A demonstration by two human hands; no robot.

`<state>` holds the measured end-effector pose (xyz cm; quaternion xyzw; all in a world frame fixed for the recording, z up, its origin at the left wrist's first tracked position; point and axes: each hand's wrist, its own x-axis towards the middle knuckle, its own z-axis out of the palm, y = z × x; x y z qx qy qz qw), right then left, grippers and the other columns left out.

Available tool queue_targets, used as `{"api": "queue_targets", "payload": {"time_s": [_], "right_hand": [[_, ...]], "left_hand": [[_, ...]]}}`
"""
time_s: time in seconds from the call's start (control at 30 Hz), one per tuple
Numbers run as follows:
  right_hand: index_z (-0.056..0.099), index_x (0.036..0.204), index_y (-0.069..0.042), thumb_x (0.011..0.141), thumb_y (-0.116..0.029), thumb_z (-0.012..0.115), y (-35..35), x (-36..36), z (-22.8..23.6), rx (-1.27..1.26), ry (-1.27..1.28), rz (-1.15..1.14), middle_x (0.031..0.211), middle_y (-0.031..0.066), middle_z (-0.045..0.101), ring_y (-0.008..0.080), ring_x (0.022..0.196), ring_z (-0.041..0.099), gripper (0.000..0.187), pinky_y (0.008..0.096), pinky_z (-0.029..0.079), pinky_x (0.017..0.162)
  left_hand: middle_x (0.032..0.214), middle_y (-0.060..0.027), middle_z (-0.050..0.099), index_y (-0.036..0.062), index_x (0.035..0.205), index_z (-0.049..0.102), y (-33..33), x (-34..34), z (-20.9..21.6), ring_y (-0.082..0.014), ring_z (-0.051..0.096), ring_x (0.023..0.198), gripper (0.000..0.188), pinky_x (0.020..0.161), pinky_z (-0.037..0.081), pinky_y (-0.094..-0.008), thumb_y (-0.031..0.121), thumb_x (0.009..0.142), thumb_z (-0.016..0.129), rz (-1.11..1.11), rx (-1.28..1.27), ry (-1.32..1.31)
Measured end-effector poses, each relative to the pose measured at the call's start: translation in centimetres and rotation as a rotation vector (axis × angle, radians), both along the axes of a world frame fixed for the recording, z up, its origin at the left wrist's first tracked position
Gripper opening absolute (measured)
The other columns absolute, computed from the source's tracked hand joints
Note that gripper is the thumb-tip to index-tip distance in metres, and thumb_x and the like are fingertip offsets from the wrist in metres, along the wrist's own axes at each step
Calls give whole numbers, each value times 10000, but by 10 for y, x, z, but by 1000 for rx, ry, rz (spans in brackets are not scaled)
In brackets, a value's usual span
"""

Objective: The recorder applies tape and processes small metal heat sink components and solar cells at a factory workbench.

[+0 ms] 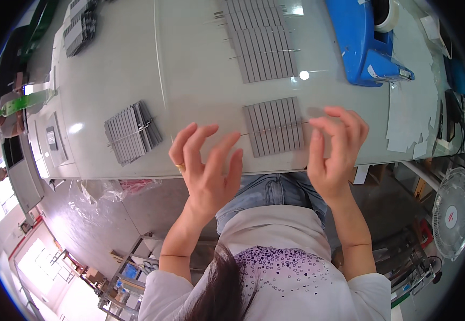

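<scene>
On the table in front of me lies a grey slatted panel point(273, 140), with a thin metal rod crossing it and sticking out at both sides. My left hand point(204, 166) hovers at its left, fingers spread and curved, a ring on one finger; the index fingertip is close to the rod's left end. Beyond the panel's right edge is my right hand point(337, 152), thumb and fingers apart, the index fingertip by the rod's right end. Whether either fingertip touches the rod I cannot tell. Neither hand holds anything I can see.
Farther back lie overlapping slatted panels point(264, 53) with rods through them. A fanned stack of similar panels point(132, 134) sits to the left, another stack point(80, 33) at the far left. A blue tape dispenser point(353, 48) stands back right; a fan point(451, 214) is beyond the table's right.
</scene>
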<state>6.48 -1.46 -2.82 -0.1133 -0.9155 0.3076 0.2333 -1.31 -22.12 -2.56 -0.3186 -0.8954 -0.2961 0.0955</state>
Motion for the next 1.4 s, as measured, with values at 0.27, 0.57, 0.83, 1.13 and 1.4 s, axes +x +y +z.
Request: {"api": "queue_targets", "payload": {"time_s": [0.27,0.57,0.83,1.13,1.4], "right_hand": [[646,1301,-153,891,-249,576,-44,2,-1,258,-149,199,1441,139,481,343,1239,390,427,427,326,999],[644,1314,-211,983,-392,444,-41,7,-2,388,-234,189,1491,122,449,315,1303,345,428,430,277,1017],[643,1319,-207,994,-377,395,-14,19,5,447,-318,84,1481,149,458,320,1311,349,442,421,258,1017],[637,1303,-73,976,-284,419,15,29,5,351,-239,-40,1441,174,485,351,1280,373,446,415,269,1074],[646,1282,-71,965,-303,452,25,35,1,295,-184,-32,1396,162,517,355,1235,420,438,431,326,1035]], "left_hand": [[1334,-27,539,225,1188,690,-6,4,-10,-277,414,1272,378,1016,328,-433,258,812,709,-125,-205,122],[1341,-4,551,234,1225,671,-8,5,-5,-244,425,1290,374,1032,313,-439,365,876,639,-149,-392,219],[1351,-16,551,211,1273,644,-8,6,3,-251,413,1312,419,1032,311,-451,404,904,597,-179,-484,223],[1378,-125,523,104,1299,611,8,-5,-1,-326,410,1332,559,1061,292,-501,447,860,647,-134,-77,-55],[1372,-76,560,85,1260,629,27,26,-12,-257,459,1326,553,1084,309,-470,433,835,696,-307,-303,122]]}}
